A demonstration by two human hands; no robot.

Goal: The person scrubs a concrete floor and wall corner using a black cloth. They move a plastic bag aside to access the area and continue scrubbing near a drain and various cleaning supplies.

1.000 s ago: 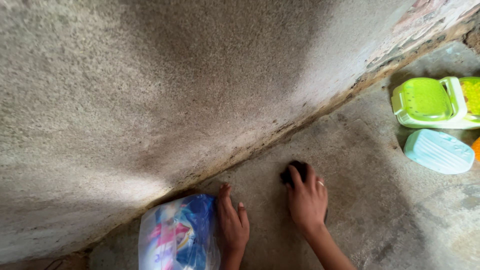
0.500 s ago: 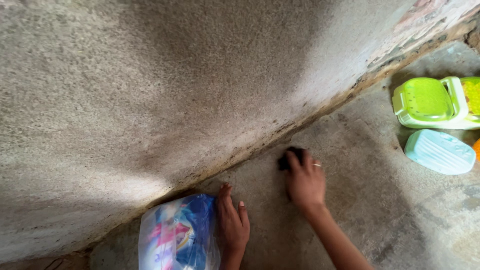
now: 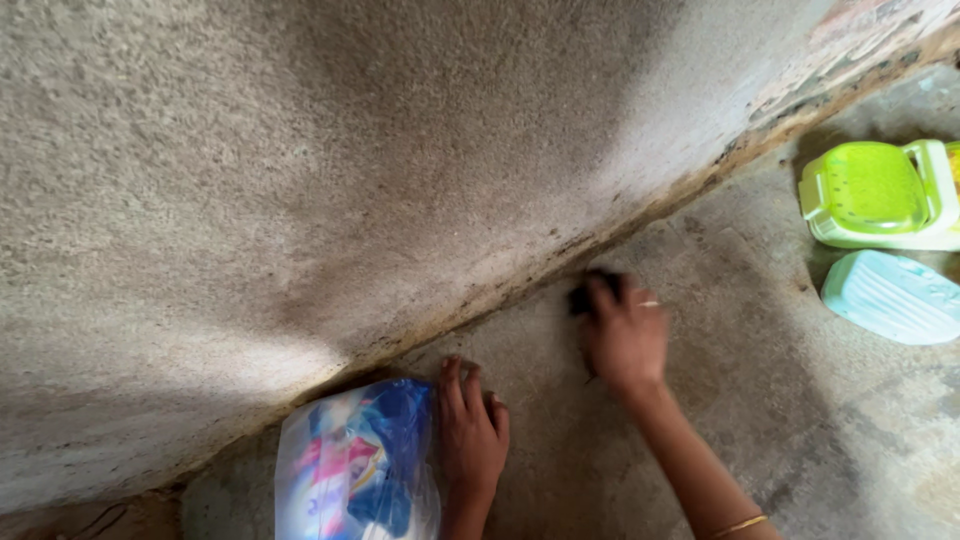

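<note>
— Two hands are showing, both low on the concrete floor [image 3: 760, 400] near where it meets the rough wall [image 3: 350, 180]. What is each one doing?

— The right hand [image 3: 625, 335] is pressing flat on a small dark scrubber [image 3: 583, 296], fingers spread over it. Only a dark edge of the scrubber is peeking out past the fingertips, just short of the seam between floor and wall. A ring is showing on one finger and a thin bangle [image 3: 738, 525] is sitting further down the forearm.

— And the left hand?

— The left hand [image 3: 470, 440] is lying on the floor, fingers pointing toward the wall, its side touching a clear plastic bag [image 3: 355, 465] holding blue, pink and white packets. I cannot tell whether it is gripping the bag or merely resting against it.

— Are the hands together?

— No, they are lying apart, with a bare strip of floor between them; the right one is reaching further forward than the left.

— Anything else lying about?

— Well off to the right of the right hand, a lime-green plastic box [image 3: 880, 195] with a perforated lid is sitting near the wall, and just nearer than it a pale blue ribbed lid [image 3: 885, 298] is lying on the floor.
</note>
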